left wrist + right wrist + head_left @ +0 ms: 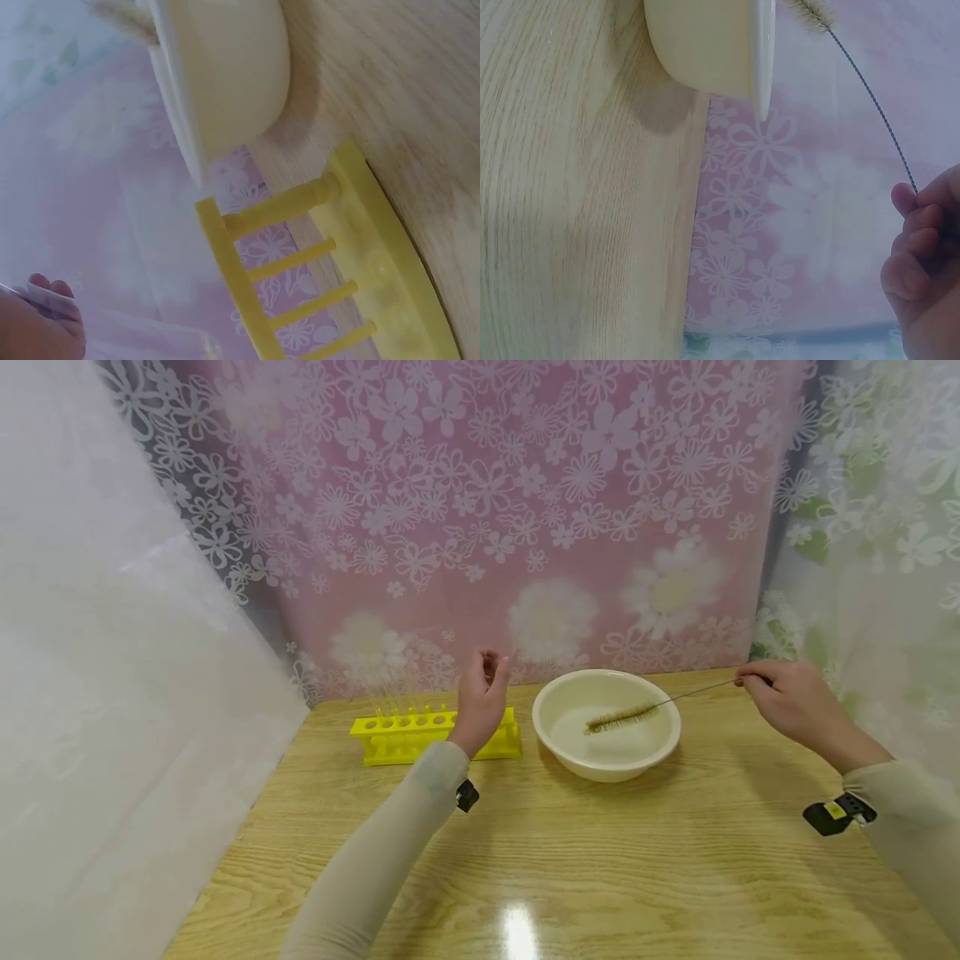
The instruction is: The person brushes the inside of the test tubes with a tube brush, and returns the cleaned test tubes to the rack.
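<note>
My right hand pinches the twisted wire handle of a test tube brush, whose tan bristles hang over a cream basin. In the right wrist view the wire runs up from my fingertips to the bristles. My left hand is raised over the right part of a yellow test tube rack. Its fingers curl around a clear test tube, faint in the left wrist view; the head view barely shows it. Several clear tubes stand in the rack's left holes.
The rack and basin stand side by side near the back of a wood-grain table. A pink flowered curtain hangs behind them. Pale sheeting closes the left side, and a flowered sheet the right.
</note>
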Available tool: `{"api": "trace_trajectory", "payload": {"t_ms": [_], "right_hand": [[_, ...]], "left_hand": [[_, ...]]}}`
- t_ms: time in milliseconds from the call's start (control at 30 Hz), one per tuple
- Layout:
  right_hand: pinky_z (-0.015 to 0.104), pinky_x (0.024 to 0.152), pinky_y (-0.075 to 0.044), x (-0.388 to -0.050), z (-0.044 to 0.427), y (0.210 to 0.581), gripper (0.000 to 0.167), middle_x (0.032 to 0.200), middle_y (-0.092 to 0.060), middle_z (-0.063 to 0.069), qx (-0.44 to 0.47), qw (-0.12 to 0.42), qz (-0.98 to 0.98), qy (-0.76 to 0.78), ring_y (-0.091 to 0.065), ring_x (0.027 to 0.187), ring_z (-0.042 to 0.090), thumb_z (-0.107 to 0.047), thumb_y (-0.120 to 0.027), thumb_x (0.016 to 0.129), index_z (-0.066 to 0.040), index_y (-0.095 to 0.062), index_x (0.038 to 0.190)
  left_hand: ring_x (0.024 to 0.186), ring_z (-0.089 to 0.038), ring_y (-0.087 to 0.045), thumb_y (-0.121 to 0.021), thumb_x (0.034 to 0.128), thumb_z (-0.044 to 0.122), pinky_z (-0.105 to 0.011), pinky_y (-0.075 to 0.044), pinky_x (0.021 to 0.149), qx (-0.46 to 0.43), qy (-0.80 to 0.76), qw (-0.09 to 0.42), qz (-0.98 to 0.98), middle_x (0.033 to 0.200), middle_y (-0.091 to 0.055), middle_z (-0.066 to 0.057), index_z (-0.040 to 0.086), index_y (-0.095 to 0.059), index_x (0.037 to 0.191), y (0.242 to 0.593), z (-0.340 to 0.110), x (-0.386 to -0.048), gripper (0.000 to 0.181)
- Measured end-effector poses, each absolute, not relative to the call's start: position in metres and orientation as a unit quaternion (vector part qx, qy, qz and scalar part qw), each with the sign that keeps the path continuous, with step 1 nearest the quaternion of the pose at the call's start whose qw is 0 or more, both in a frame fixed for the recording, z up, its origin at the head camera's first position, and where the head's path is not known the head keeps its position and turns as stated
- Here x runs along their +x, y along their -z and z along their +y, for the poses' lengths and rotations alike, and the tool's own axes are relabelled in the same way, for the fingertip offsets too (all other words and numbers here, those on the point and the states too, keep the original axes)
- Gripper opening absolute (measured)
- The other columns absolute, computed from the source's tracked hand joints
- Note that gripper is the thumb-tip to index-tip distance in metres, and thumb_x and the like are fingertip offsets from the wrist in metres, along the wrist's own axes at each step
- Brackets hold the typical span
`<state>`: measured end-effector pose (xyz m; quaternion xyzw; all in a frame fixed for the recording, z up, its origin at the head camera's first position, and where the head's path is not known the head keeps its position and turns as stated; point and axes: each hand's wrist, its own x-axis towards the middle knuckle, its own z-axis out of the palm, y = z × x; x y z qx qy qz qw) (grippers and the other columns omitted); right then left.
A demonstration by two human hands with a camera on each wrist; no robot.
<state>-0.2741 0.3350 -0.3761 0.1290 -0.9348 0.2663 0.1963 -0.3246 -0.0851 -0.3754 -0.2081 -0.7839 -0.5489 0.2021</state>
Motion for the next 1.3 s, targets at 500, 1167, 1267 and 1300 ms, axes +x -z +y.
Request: {"api": "trace_trajectory", "payload": {"t_ms": [500,1167,1267,1300], "right_hand": [[0.032,0.046,-0.029,-0.271,0.336,0.373,0.043,0.115,-0.067,0.032,0.124,0.198,-0.935,-0.267,-0.031,0.043,0.015,-0.021,-0.036,0.109,0.008,-0.064,0.123],[0.034,0.043,-0.029,-0.271,0.339,0.363,0.046,0.115,-0.065,0.034,0.105,0.204,-0.924,-0.306,-0.031,0.039,0.021,-0.028,-0.036,0.109,0.004,-0.067,0.120],[0.034,0.045,-0.030,-0.271,0.340,0.363,0.046,0.115,-0.066,0.033,0.104,0.206,-0.923,-0.309,-0.031,0.039,0.020,-0.029,-0.036,0.109,0.003,-0.067,0.120],[0.034,0.044,-0.030,-0.271,0.340,0.363,0.046,0.116,-0.066,0.033,0.103,0.205,-0.922,-0.311,-0.031,0.039,0.020,-0.029,-0.036,0.109,0.003,-0.068,0.119]], "left_hand": [[0.098,-0.024,-0.052,-0.057,0.1029,0.038,-0.033,-0.048,0.081,-0.218,0.366,0.113,-0.898,0.114,-0.050,-0.005,0.015,-0.052,0.118,0.398,-0.076,-0.312,0.027],[0.078,-0.016,-0.042,-0.060,0.1004,0.035,-0.028,-0.039,0.070,-0.246,0.226,0.114,-0.936,0.092,-0.042,-0.002,0.010,-0.057,0.116,0.415,-0.068,-0.310,0.030],[0.078,-0.016,-0.043,-0.060,0.1001,0.036,-0.028,-0.039,0.070,-0.243,0.216,0.119,-0.938,0.093,-0.043,-0.001,0.010,-0.059,0.117,0.417,-0.067,-0.311,0.030],[0.078,-0.016,-0.043,-0.060,0.1002,0.036,-0.028,-0.039,0.070,-0.243,0.214,0.120,-0.938,0.093,-0.043,-0.001,0.010,-0.059,0.117,0.417,-0.067,-0.311,0.031]]}}
